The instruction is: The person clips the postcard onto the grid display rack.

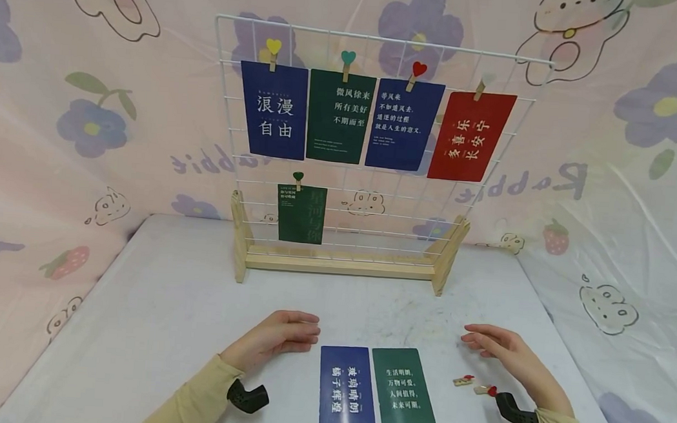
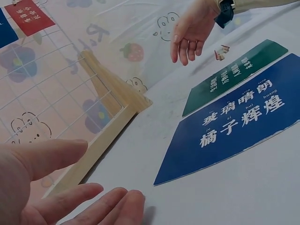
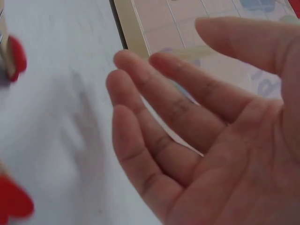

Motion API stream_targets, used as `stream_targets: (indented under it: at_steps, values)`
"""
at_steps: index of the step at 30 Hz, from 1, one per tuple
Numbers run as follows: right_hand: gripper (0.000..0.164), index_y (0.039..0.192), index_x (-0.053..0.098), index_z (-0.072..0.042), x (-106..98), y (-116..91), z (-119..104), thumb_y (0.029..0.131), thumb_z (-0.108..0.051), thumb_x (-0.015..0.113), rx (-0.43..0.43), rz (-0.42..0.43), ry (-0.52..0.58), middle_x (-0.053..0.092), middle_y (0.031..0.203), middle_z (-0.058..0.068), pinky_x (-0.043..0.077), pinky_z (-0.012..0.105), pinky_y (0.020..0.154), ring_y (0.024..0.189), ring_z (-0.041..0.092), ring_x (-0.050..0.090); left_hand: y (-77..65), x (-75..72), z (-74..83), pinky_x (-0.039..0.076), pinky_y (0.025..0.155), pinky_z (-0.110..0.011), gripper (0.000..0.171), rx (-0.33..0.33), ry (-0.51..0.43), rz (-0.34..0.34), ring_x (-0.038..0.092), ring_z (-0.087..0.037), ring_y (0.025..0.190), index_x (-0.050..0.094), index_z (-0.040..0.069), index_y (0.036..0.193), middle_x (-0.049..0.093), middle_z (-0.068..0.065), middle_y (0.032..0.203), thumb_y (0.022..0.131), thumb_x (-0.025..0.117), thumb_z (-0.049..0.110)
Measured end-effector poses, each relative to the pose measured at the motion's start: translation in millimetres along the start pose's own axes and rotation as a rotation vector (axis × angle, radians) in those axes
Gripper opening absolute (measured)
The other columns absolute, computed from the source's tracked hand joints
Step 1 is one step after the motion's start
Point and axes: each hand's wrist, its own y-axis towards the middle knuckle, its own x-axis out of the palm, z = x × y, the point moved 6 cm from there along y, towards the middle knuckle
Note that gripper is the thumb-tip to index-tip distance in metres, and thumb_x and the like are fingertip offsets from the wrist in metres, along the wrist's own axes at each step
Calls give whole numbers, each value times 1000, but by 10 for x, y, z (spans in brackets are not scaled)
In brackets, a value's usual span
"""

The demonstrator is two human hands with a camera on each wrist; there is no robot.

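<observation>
My left hand (image 1: 277, 337) is at the upper left of a blue card (image 1: 348, 394), fingers relaxed and holding nothing. Beside that card lies a green card (image 1: 405, 395), both flat with white writing. To the right, my right hand (image 1: 507, 354) has its palm turned inward and loosely bent fingers around nothing, as the right wrist view shows. Closest to it are two small wooden clips with red hearts, one clip (image 1: 464, 380) a little left of the other clip (image 1: 485, 390). In the left wrist view the blue card (image 2: 229, 122) lies beyond my left fingertips.
Behind the hands stands a white wire grid (image 1: 378, 39) on a wooden base (image 1: 341, 263). Four cards hang in its upper row, including a red card (image 1: 472, 137); a small green card (image 1: 301, 214) hangs lower, under a green heart clip (image 1: 298, 178). Patterned cloth surrounds the white table (image 1: 152, 303).
</observation>
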Motion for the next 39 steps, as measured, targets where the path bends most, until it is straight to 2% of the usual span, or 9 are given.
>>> stream_targets:
  at_steps: [7,19,28,39]
  values:
    - [46,135,47,7,-94,-106,120,102,-26,47,37,-21,-14,61,121,21,53,29,81,101,16,61,20,41,-18,56,81,-33,44,-9,43,-9,67,-23,89,51,-12,128,65,-21,107,92,64,11]
    - [47,131,51,6,-122,-172,250,100,-29,51,148,-11,-40,64,113,16,51,29,75,90,18,58,38,90,-31,57,74,-33,38,-6,172,37,67,-20,81,60,-10,119,68,-14,97,89,68,12]
    - [47,131,52,5,-58,-176,251,100,-30,52,175,-13,-40,64,111,14,51,29,74,89,20,57,70,152,-45,58,62,-31,32,26,303,77,66,-16,67,67,-9,105,69,-9,82,77,79,3]
    - [47,130,53,5,-18,-155,259,100,-30,52,186,-32,-31,65,110,14,50,30,73,88,20,57,97,177,-52,57,54,-29,25,66,358,160,65,-16,57,69,-7,91,69,-10,70,72,83,3]
